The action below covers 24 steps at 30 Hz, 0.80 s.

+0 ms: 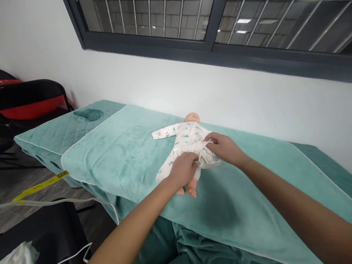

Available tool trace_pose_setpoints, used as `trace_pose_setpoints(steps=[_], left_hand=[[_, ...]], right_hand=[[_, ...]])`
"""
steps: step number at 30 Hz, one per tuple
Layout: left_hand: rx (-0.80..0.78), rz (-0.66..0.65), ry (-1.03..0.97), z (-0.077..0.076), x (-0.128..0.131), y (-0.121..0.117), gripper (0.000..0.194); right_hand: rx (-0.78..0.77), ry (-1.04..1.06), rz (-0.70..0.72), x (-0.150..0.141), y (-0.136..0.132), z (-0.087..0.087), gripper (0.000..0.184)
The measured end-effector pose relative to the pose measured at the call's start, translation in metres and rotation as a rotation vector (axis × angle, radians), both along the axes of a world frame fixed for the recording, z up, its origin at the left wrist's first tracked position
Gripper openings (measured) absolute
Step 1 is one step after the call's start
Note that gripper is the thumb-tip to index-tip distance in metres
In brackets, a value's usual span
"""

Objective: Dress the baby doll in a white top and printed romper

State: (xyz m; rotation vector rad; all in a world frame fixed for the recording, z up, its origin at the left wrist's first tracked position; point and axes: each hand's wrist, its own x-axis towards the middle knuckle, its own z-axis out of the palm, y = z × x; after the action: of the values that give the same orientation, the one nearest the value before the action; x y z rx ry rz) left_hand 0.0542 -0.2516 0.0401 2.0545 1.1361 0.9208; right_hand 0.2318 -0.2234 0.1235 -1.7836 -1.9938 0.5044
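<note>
A baby doll [191, 118] lies on its back on a teal towel [123, 150] spread over a padded table. It wears a white printed baby suit [184, 137], partly bunched at the waist. My left hand [183, 169] is closed on the suit's fabric near the doll's hips. My right hand [224, 147] pinches the bunched fabric at the doll's middle. The doll's bare feet [189, 191] stick out below my left hand.
The table's quilted teal cover [55, 128] has a face hole [88, 114] at the left end. A white wall and a dark-framed window run behind. A black and red chair [30, 99] stands at the left. A yellow tape [41, 186] and white cables lie on the floor.
</note>
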Motion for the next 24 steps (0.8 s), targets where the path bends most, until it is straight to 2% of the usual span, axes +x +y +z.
trace_pose_setpoints(steps=[3, 5, 7, 10, 12, 14, 16, 18, 20, 22, 24], left_hand=[[-0.113, -0.047, -0.32, 0.035, -0.012, 0.01, 0.008], [-0.076, -0.006, -0.547, 0.069, -0.021, 0.017, 0.009], [-0.009, 0.007, -0.677, 0.107, -0.027, 0.022, 0.012], [0.068, 0.012, -0.775, 0.156, -0.029, 0.024, 0.018], [0.11, 0.058, -0.814, 0.179, -0.028, 0.023, 0.019], [0.145, 0.096, -0.837, 0.192, -0.028, 0.021, 0.017], [0.186, 0.102, -0.844, 0.198, -0.029, 0.018, 0.012], [0.234, 0.08, -0.846, 0.203, -0.032, 0.013, 0.008], [0.276, 0.038, -0.856, 0.208, -0.036, 0.008, 0.008], [0.277, -0.013, -0.836, 0.214, -0.042, 0.002, 0.008], [0.204, -0.057, -0.733, 0.218, -0.047, -0.004, 0.008]], right_hand=[[-0.04, 0.253, 0.048, 0.005, 0.0, 0.038, 0.022], [0.059, 0.352, 0.084, 0.008, -0.002, 0.063, 0.023], [0.164, 0.425, 0.18, 0.008, -0.008, 0.084, 0.021], [0.196, 0.532, 0.405, 0.001, -0.02, 0.104, 0.016], [0.169, 0.584, 0.521, -0.007, -0.028, 0.11, 0.021], [0.148, 0.582, 0.624, -0.015, -0.037, 0.113, 0.028], [0.162, 0.504, 0.71, -0.02, -0.044, 0.114, 0.025], [0.201, 0.428, 0.736, -0.023, -0.05, 0.116, 0.02], [0.234, 0.454, 0.68, -0.024, -0.054, 0.12, 0.02], [0.284, 0.618, 0.578, -0.023, -0.055, 0.125, 0.022], [0.35, 0.826, 0.484, -0.023, -0.053, 0.131, 0.025]])
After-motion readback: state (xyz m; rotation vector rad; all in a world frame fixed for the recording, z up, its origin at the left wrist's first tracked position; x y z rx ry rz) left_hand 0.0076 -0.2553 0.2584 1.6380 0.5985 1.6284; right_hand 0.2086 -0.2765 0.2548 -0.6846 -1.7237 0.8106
